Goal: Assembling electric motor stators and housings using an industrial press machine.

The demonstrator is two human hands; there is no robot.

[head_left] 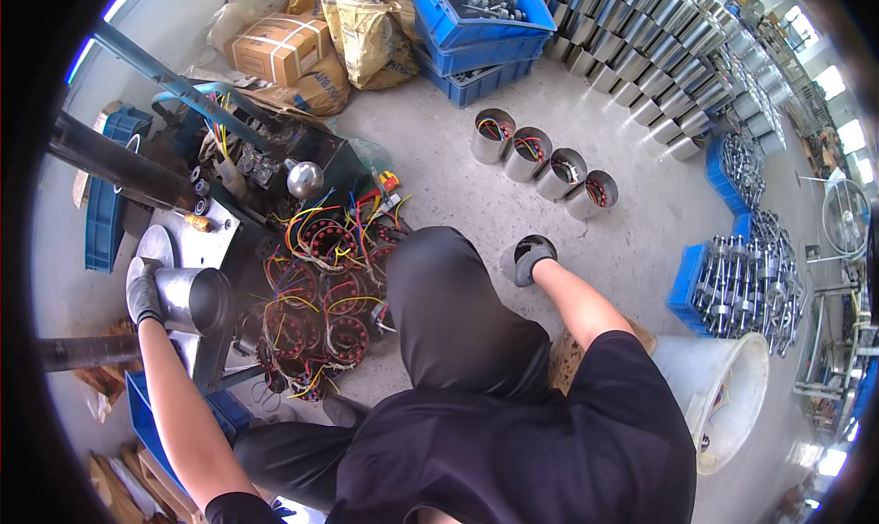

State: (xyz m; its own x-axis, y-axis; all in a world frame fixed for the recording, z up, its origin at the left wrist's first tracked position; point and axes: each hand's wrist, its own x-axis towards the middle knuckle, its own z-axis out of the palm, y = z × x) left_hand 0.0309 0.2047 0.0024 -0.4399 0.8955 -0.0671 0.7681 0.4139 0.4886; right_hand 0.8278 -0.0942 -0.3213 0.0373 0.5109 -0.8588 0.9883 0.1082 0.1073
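My left hand [143, 293], in a grey glove, is closed against the end of a bare metal cylinder [179, 300]. That cylinder lies on its side on the pale metal plate of a machine [212, 240], its open mouth facing right. My right hand [534, 262], gloved too, is closed on the rim of another metal cylinder [509, 264] on the floor; the glove hides part of its opening. Beyond it stands a row of several metal cylinders [560, 176] with red-ringed windings and coloured wires inside. Between my left arm and leg sits a heap of wired stator coils [325, 290].
Blue crates [476, 61] with metal parts stand ahead, beside sacks [371, 34] and a strapped carton [277, 49]. Stacked shiny cylinders [632, 61] fill the far right. Crates of rotor shafts [746, 281] and a white drum [732, 400] are to my right. A screwdriver [197, 222] lies near the plate.
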